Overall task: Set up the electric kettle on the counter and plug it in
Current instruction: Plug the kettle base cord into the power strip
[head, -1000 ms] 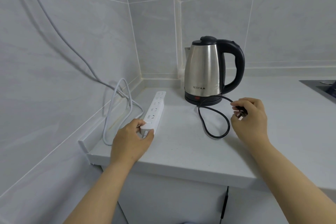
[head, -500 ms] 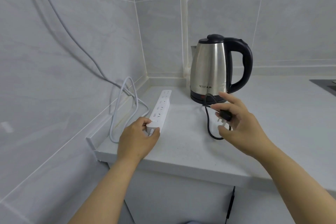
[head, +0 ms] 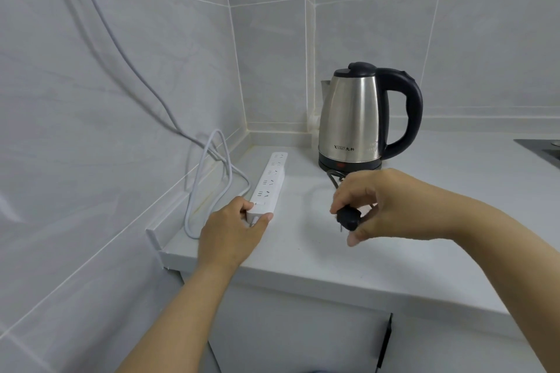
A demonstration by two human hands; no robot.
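A steel electric kettle (head: 354, 118) with a black handle stands on its black base in the counter's back corner. Its black cord (head: 333, 179) runs forward from the base and is mostly hidden behind my right hand (head: 385, 203). That hand pinches the black plug (head: 348, 216) above the counter, prongs pointing down and left. A white power strip (head: 269, 182) lies along the counter to the kettle's left. My left hand (head: 230, 230) grips the strip's near end between thumb and fingers.
The strip's white cable (head: 209, 175) loops by the left wall and rises up the tiles. The white counter (head: 424, 245) ends at a front edge above cabinet doors. A dark cooktop corner (head: 542, 148) shows at the far right.
My right hand carried the plug left, toward the power strip, and turned it so the prongs point down. My left hand has stayed on the strip's near end.
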